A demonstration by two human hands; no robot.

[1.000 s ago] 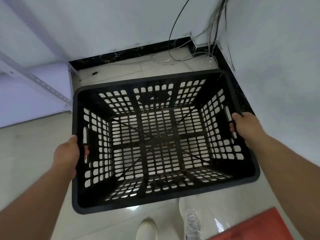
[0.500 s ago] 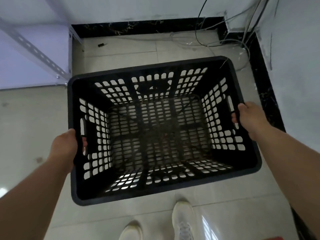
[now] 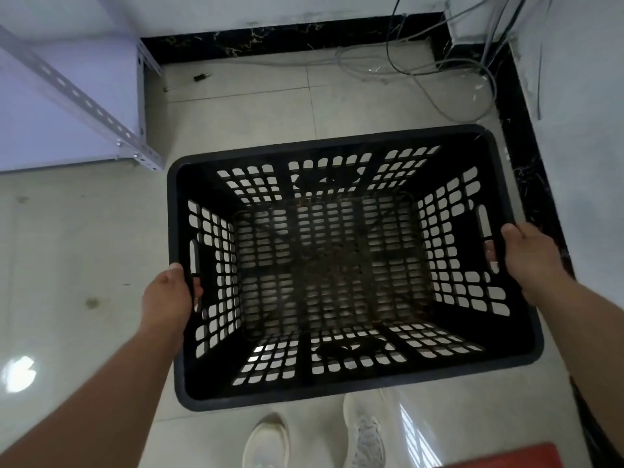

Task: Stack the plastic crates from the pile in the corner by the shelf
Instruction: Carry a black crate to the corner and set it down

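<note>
Both hands' fingers, left hand (image 3: 167, 300) and right hand (image 3: 530, 256), grip the black slotted crate (image 3: 337, 395).

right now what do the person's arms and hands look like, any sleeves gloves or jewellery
Both forearms are bare as far as the frame shows, no sleeves in view. The left hand and right hand wear no gloves, and no watch, band or ring shows. White sneakers are worn below.

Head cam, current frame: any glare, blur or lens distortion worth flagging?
Head view: glare patch on the floor lower left, and a streak beside the shoe; wide-angle bowing curves the black crate rim; crate, left hand and right hand fairly sharp.
</note>
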